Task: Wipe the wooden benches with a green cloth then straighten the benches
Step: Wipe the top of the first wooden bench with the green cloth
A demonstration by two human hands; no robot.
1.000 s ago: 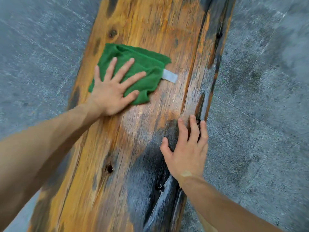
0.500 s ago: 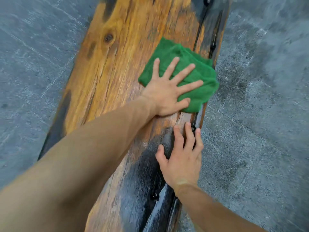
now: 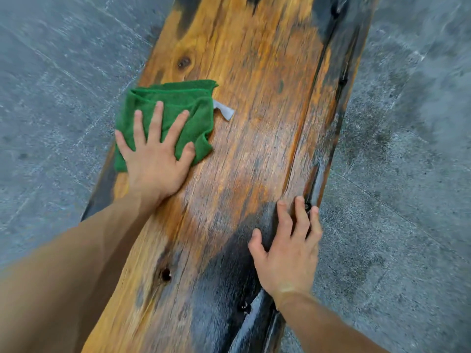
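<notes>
A long wooden bench [image 3: 254, 103] with orange grain and dark patches runs from the bottom of the head view to the top. A folded green cloth [image 3: 175, 103] with a grey tag lies near the bench's left edge. My left hand [image 3: 155, 156] presses flat on the cloth, fingers spread. My right hand [image 3: 288, 248] rests flat on the dark wet wood near the bench's right edge, holding nothing.
Grey concrete floor [image 3: 407, 149] lies on both sides of the bench. A dark crack with a bolt head [image 3: 307, 206] runs along the bench's right side by my right fingertips.
My left hand slid the cloth from the bench's right edge back across to the left edge. My right hand stayed planted in place.
</notes>
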